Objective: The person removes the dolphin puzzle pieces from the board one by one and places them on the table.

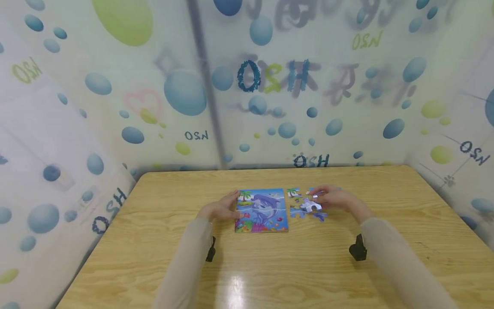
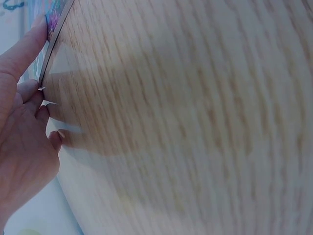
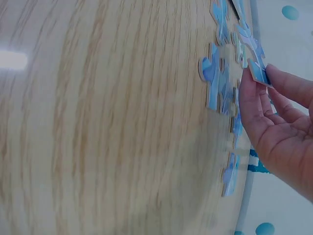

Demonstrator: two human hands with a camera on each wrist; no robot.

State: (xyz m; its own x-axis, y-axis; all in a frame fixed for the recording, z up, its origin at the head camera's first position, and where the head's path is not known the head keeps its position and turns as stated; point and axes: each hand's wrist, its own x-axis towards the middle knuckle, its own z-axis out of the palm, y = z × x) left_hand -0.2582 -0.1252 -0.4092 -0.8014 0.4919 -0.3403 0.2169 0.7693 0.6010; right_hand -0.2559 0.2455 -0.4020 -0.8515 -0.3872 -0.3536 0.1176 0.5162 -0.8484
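A square dolphin jigsaw puzzle (image 1: 262, 210) lies flat on the table, its picture showing dolphins, a palm tree and coral. At its left edge my left hand (image 1: 221, 209) holds it, the thumb (image 2: 30, 44) over the top and the other fingers by the rim. To the right, my right hand (image 1: 335, 198) pinches a jigsaw piece (image 3: 259, 72) between thumb and fingers, above other loose pieces. The right wrist view shows its printed face tilted. Several loose jigsaw pieces (image 1: 296, 212) lie under and around that hand, which partly hides them.
The wooden table (image 1: 173, 193) carries the puzzle and pieces near its far side. Behind it hangs a white wall covering (image 1: 154, 128) printed with blue and green drops. A dark wrist strap (image 1: 358, 249) shows by the right sleeve.
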